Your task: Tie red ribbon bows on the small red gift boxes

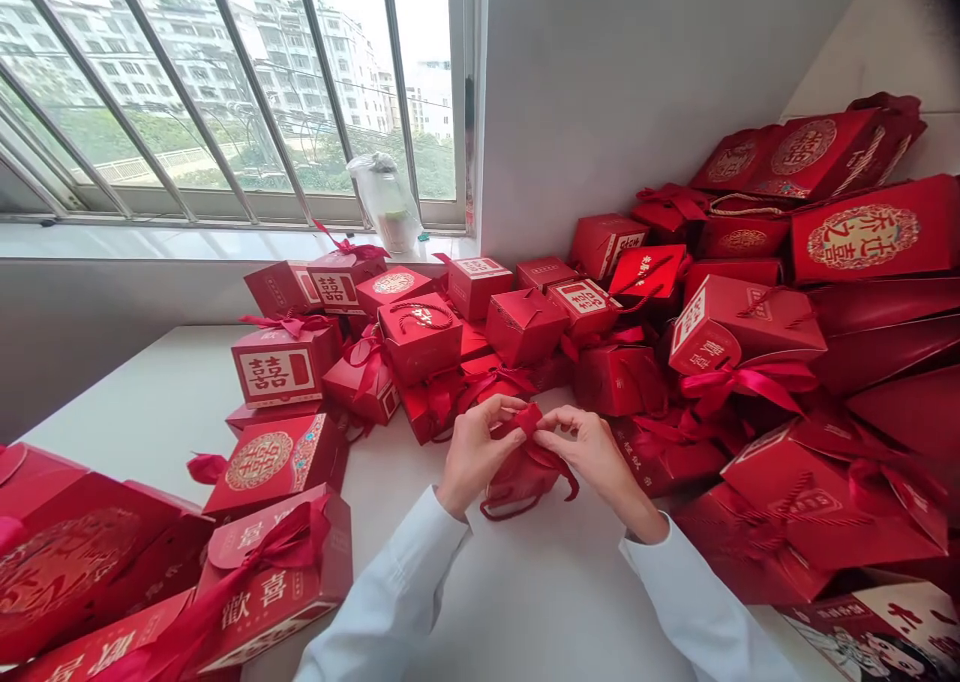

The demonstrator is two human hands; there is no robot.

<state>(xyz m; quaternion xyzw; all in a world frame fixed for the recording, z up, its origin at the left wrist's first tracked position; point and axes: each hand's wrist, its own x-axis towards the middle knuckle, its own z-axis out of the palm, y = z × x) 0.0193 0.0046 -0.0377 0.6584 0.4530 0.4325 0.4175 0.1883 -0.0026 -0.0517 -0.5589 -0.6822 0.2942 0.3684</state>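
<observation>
A small red gift box point(516, 477) sits on the white table in front of me, with a dark red cord point(510, 512) hanging at its near side. Above its top, a red ribbon point(529, 419) is bunched between my hands. My left hand point(480, 447) pinches the ribbon from the left with thumb and fingers. From the right, my right hand point(589, 452) grips the same ribbon, and a loose tail droops beside the box. The fingers partly hide the box top, so I cannot tell whether the ribbon is knotted.
Many red gift boxes are piled behind the hands, including a red box point(420, 337) with a cord handle. More boxes point(750, 327) are heaped at the right. A ribboned box point(277, 572) lies near left on the white table point(420, 582). A plastic-wrapped cup point(386, 202) stands on the windowsill.
</observation>
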